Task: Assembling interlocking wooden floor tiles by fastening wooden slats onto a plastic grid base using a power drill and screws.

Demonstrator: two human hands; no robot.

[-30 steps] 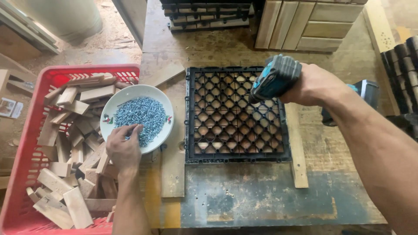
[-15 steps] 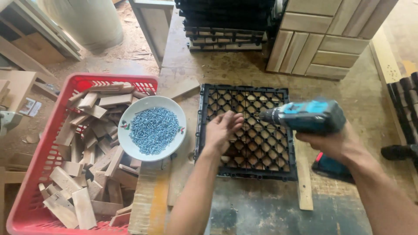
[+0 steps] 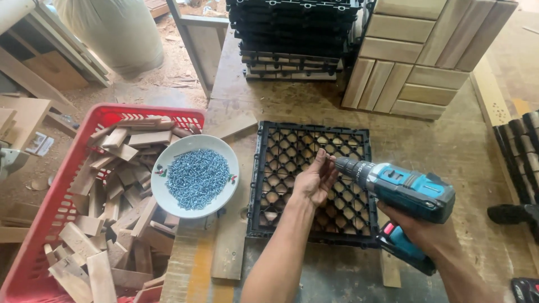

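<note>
Since a moment ago my left hand [image 3: 315,180] has lifted off the black plastic lattice tile [image 3: 312,178] to pinch a small, slippery steel screw (barely visible) at the bit of the heavy blue cordless drill [image 3: 401,188], gripped in my right hand [image 3: 418,230].

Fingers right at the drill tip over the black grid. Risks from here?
1. The left hand pinches at the bit of the blue cordless drill held in the right hand; a trigger slip may nick the fingers.
2. The white bowl of silver screws overhangs the red plastic crate; a bump could spill it.
</note>
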